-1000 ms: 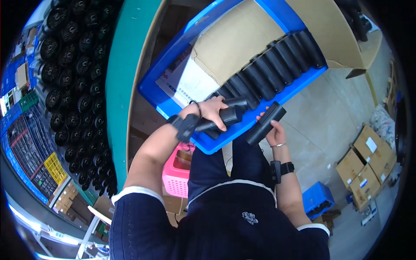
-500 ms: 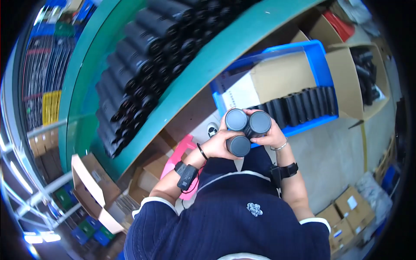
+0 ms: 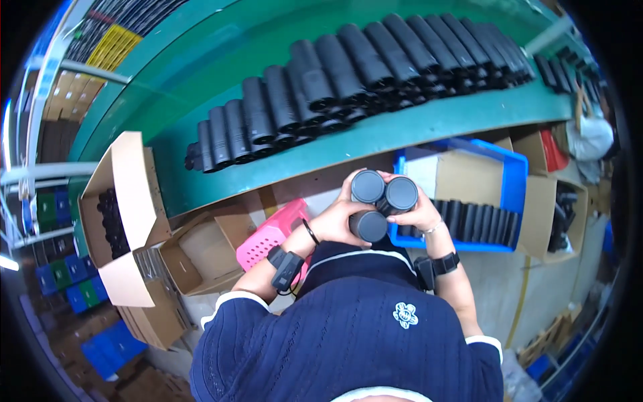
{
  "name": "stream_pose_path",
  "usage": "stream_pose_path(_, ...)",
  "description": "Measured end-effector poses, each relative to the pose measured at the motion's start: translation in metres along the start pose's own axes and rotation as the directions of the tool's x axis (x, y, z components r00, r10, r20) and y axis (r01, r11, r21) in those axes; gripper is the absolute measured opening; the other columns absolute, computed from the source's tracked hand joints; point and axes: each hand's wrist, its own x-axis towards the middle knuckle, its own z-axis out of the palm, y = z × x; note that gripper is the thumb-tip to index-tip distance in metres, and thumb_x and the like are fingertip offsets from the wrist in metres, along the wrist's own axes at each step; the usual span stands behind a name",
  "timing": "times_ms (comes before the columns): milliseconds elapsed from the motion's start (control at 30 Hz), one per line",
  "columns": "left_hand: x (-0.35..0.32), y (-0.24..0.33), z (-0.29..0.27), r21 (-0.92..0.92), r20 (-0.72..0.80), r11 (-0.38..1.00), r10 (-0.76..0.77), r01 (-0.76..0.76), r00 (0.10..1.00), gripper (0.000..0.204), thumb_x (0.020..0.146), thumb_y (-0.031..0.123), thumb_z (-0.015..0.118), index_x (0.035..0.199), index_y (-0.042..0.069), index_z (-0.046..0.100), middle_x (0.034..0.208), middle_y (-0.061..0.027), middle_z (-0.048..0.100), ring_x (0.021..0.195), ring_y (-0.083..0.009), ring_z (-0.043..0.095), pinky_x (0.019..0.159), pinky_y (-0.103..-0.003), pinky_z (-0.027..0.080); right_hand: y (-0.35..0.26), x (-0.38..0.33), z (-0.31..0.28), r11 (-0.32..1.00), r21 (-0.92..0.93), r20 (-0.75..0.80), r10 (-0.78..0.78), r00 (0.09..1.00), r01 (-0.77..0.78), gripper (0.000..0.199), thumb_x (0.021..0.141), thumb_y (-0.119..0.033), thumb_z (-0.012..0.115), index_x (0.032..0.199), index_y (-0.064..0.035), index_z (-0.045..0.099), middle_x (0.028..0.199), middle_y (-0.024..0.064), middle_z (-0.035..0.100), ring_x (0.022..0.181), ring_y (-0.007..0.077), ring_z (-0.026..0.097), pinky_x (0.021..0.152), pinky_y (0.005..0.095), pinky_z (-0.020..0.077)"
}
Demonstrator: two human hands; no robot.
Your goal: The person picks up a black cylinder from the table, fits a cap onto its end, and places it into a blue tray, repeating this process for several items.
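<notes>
Three black cylinders with flat, dark grey round ends are clustered in front of my body: a left one (image 3: 368,186), a right one (image 3: 402,193) and a nearer one (image 3: 369,226). My left hand (image 3: 337,220) is closed around the left and nearer cylinders. My right hand (image 3: 423,213) grips the right one, its thumb reaching between the cylinders. Their lower parts are hidden by the hands and by one another. Ahead, many similar black cylinders (image 3: 365,57) lie stacked on a green workbench (image 3: 442,117).
A blue crate (image 3: 524,175) right of my hands holds a row of black cylinders (image 3: 483,223). Beyond it stands a cardboard box (image 3: 538,221) with black parts. To the left are a pink perforated plastic piece (image 3: 264,244), an open carton (image 3: 201,251) and a taller carton (image 3: 137,194) holding black pieces.
The view has swung round, so the bench now runs across ahead of me and the left cartons show more fully. My hands keep the same hold on the three cylinders.
</notes>
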Motion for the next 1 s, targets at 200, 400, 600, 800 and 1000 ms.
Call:
stream_pose_path(200, -0.050, -0.001, -0.045, -0.572, -0.221, 0.820, -0.193, 0.033, 0.956, 0.101, 0.053, 0.035, 0.091, 0.136, 0.004, 0.042, 0.145, -0.0226, 0.023, 0.139, -0.0345, 0.016, 0.115, -0.043, 0.015, -0.008, 0.058, 0.054, 0.989, 0.068, -0.058, 0.136, 0.989, -0.132, 0.073, 0.067, -0.010, 0.081, 0.131, -0.0043, 0.046, 0.118, 0.0047, 0.057, 0.109, 0.0164, 0.053, 0.097, 0.0334, 0.0408)
stream_pose_path(400, -0.048, 0.034, -0.159, -0.831, -0.173, 0.555, -0.211, -0.028, 0.962, 0.050, 0.072, 0.015, 0.079, 0.116, 0.002, 0.057, 0.103, -0.0041, 0.062, 0.096, -0.0148, 0.060, 0.085, -0.031, 0.048, -0.079, 0.159, 0.115, 0.992, -0.118, -0.108, 0.032, 0.994, -0.045, 0.053, 0.080, -0.021, 0.073, 0.122, 0.0033, 0.051, 0.109, 0.0076, 0.061, 0.102, 0.0147, 0.056, 0.091, 0.0301, 0.0445)
stream_pose_path(600, 0.025, 0.005, -0.237, -0.962, -0.109, 0.273, -0.406, 0.006, 0.907, 0.024, 0.084, 0.019, 0.070, 0.101, 0.004, 0.062, 0.087, -0.0060, 0.068, 0.074, -0.0170, 0.067, 0.069, -0.033, 0.056, -0.110, 0.205, 0.108, 0.982, -0.185, -0.380, -0.035, 0.925, -0.039, 0.045, 0.083, -0.032, 0.072, 0.110, -0.0011, 0.056, 0.088, 0.0027, 0.059, 0.079, 0.0111, 0.057, 0.071, 0.0275, 0.0486)
stream_pose_path(800, 0.033, 0.002, -0.259, -0.927, -0.146, 0.373, -0.464, 0.043, 0.874, 0.032, 0.080, 0.021, 0.076, 0.102, 0.005, 0.059, 0.084, -0.0046, 0.067, 0.071, -0.0154, 0.066, 0.066, -0.033, 0.056, -0.099, 0.184, 0.099, 0.968, -0.238, -0.377, -0.015, 0.926, -0.081, 0.046, 0.083, -0.034, 0.072, 0.111, -0.0017, 0.055, 0.088, 0.0035, 0.060, 0.076, 0.0111, 0.058, 0.068, 0.0269, 0.0496)
stream_pose_path(1000, -0.005, -0.017, -0.281, -0.940, -0.243, 0.338, -0.566, -0.047, 0.788, 0.034, 0.075, 0.025, 0.080, 0.095, 0.007, 0.059, 0.080, -0.0050, 0.063, 0.068, -0.0197, 0.065, 0.065, -0.035, 0.056, -0.082, 0.179, 0.084, 1.000, -0.020, -0.402, 0.010, 0.916, -0.020, 0.036, 0.090, -0.030, 0.064, 0.109, -0.0018, 0.053, 0.091, 0.0138, 0.065, 0.074, 0.0202, 0.065, 0.066, 0.0336, 0.0552)
